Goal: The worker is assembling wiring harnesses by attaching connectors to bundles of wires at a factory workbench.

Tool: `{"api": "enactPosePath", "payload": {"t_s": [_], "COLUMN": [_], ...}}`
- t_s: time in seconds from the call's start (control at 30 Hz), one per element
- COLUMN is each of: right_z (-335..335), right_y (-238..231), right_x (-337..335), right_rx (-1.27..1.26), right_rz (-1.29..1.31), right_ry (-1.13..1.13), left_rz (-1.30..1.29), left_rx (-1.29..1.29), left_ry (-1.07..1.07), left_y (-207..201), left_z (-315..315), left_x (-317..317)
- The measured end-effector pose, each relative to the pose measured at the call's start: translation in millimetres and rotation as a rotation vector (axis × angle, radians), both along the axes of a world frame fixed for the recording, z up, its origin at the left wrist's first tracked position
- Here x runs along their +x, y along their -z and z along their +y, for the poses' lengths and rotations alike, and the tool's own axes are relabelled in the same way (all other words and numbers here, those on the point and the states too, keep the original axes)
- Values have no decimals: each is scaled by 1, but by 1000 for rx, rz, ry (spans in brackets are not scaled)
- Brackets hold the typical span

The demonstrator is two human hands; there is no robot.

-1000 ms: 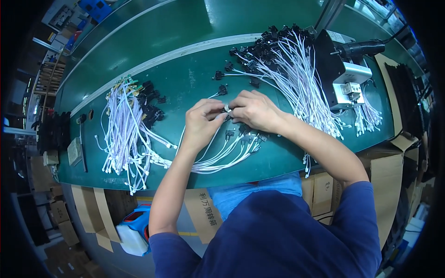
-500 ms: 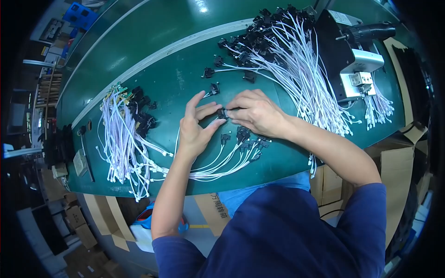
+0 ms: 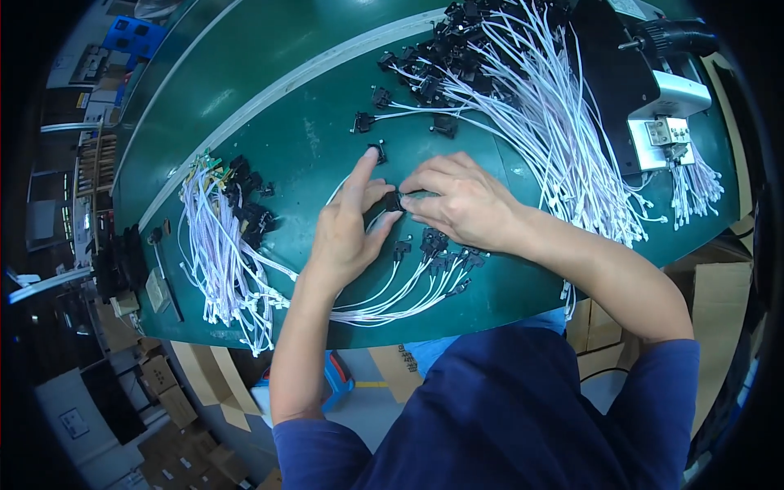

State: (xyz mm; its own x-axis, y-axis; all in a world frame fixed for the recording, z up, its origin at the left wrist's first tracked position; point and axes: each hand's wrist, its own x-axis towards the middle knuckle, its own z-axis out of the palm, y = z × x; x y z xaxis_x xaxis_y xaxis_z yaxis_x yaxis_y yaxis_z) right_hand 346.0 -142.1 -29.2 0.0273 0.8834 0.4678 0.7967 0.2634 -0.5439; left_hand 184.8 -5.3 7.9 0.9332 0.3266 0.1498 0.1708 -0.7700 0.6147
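Head view, as I have it on my remote feed. The small black part (image 3: 395, 201) sits btw. the two hands, just above the green bench (image 3: 310, 167), mostly hidden by fingertips. L hand (image 3: 347, 220): thumb & middle finger nearly closed, pinching the part's L side; index stretched out to a loose black piece (image 3: 377, 153), contact or hover I can't tell. R hand (image 3: 465, 200): fingers curled, thumb & fingertips drawn together on the part's R side. Nearer the body: a fan of wired black pcs (image 3: 434, 243), white leads trailing L. Flanking: L wire bundle (image 3: 216, 261), R wire bundle (image 3: 539, 122).

Handling (my judgement): part prob. v. light, hard plastic, stiff; smooth faces may slip or twist in a loose pinch. Small projections, cf. neighbouring pcs, look fragile. I'd take the body by its opp. flat sides, w/ fingertips only, & keep off the projections. Leads: soft, bendy; pulling there risks straining the joint. Whether this part has a lead attached, I can't tell.
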Motion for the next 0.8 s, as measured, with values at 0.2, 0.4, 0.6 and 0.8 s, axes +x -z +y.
{"api": "enactPosePath", "payload": {"t_s": [0.2, 0.4, 0.6, 0.8], "right_z": [14, 64, 83, 62], "right_y": [-2, -65, -68, -60], "right_x": [2, 13, 9, 4], "right_rx": [-51, -873, -1099, -890], "right_rz": [274, 12, 15, -244], "right_ry": [64, -25, -139, 25], "left_rz": [85, 157, 17, -243], "left_rx": [21, -71, 35, 92], "left_ry": [91, 34, 17, 61], "left_y": [-16, -16, -1, 14], "left_z": [3, 0, 4, 1], "left_x": [14, 15, 10, 9]}}
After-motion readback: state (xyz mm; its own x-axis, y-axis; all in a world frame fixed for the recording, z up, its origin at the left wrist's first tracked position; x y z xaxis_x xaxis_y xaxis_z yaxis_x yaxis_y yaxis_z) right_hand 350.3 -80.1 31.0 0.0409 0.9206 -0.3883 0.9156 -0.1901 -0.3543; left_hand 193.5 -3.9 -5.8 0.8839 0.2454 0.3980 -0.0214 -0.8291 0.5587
